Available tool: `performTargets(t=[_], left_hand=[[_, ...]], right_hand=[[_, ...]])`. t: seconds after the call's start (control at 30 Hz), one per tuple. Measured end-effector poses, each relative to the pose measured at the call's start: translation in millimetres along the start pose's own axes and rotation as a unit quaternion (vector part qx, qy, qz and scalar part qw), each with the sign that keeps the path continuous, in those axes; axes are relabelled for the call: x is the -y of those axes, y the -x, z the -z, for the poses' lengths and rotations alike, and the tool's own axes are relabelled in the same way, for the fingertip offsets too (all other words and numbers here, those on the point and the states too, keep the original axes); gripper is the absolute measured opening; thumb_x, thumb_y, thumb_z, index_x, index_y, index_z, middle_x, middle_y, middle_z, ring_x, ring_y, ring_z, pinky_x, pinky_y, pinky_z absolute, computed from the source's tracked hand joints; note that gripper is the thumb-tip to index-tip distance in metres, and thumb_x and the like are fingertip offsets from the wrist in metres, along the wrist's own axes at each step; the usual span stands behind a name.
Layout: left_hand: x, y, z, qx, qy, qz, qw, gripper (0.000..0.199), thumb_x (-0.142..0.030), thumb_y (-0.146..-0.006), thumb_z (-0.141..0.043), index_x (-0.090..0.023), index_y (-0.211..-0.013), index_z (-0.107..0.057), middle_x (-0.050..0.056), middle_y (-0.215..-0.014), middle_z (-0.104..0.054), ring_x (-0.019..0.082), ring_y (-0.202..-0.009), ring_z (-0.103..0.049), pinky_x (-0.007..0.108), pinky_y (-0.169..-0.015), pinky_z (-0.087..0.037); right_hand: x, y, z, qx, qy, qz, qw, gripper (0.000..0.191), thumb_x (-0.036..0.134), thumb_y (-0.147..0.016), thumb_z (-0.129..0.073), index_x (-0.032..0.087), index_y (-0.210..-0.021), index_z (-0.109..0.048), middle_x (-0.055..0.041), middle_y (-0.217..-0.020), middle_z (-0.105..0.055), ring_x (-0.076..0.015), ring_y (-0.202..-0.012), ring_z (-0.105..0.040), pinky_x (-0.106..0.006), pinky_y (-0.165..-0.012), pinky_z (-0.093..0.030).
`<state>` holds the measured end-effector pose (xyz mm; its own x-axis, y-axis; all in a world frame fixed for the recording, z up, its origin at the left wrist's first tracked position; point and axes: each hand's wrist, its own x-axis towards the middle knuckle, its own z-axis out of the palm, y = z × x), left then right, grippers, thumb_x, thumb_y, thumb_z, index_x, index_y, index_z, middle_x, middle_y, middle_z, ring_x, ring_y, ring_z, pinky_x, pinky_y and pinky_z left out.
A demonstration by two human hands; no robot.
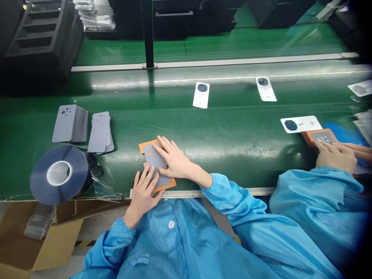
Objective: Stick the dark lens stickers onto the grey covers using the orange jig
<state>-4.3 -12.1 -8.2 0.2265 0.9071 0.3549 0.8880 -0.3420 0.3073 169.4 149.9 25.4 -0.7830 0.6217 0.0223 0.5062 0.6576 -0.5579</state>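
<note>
1. A grey panel [157, 159] is lying on an orange jig [171, 183], at the near edge of the green counter [226, 151].
2. The left hand [143, 195] is resting open, its spread fingers touching the panel's left side and its thumb reaching the jig's near edge.
3. The right hand [176, 162] is pressing on the panel from the right, its fingers extended (orange is showing through a hole beside them).
4. Leftward, a film roll [78, 170] is lying near two grey stacks [65, 124].
5. Beyond, white panels [200, 100] with dark round patches are lying apart.
6. At far right, another person's hands [335, 157] are touching an orange block [310, 138].
7. Below left, a carton [61, 242] is standing open.
</note>
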Motion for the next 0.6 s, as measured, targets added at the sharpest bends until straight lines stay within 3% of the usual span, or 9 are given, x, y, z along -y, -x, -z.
performTargets(t=[0.1,0.33,0.6], left_hand=[[0,0,-1.5,-0.005,0.007,0.006,1.000,0.057,-0.031,-0.091,-0.070,-0.017,-0.145,-0.058,0.021,-0.152,-0.059,0.039,-0.149,-0.048,0.061,-0.123,-0.032],[1,-2,-0.2,-0.009,0.025,0.012,1.000,0.045,-0.032,-0.090,-0.071,-0.016,-0.131,-0.067,0.019,-0.148,-0.062,0.039,-0.146,-0.051,0.059,-0.122,-0.034],[-5,-4,2.5,-0.024,0.033,0.036,0.999,0.041,-0.032,-0.089,-0.069,-0.018,-0.128,-0.068,0.017,-0.147,-0.064,0.037,-0.144,-0.053,0.058,-0.127,-0.024]], right_hand=[[16,3,-10,0.009,0.027,0.026,0.999,0.078,0.053,-0.104,-0.049,0.011,-0.166,-0.030,-0.0224,-0.175,-0.016,-0.0394,-0.163,-0.014,-0.066,-0.126,-0.020],[21,2,-28,0.016,0.075,0.017,0.997,0.086,0.070,-0.100,-0.048,0.015,-0.165,-0.034,-0.0180,-0.173,-0.026,-0.0391,-0.161,-0.020,-0.066,-0.127,-0.011],[18,0,-20,0.050,0.052,0.007,0.997,0.088,0.070,-0.099,-0.050,0.015,-0.166,-0.034,-0.0163,-0.175,-0.020,-0.0377,-0.163,-0.016,-0.068,-0.127,-0.013]])
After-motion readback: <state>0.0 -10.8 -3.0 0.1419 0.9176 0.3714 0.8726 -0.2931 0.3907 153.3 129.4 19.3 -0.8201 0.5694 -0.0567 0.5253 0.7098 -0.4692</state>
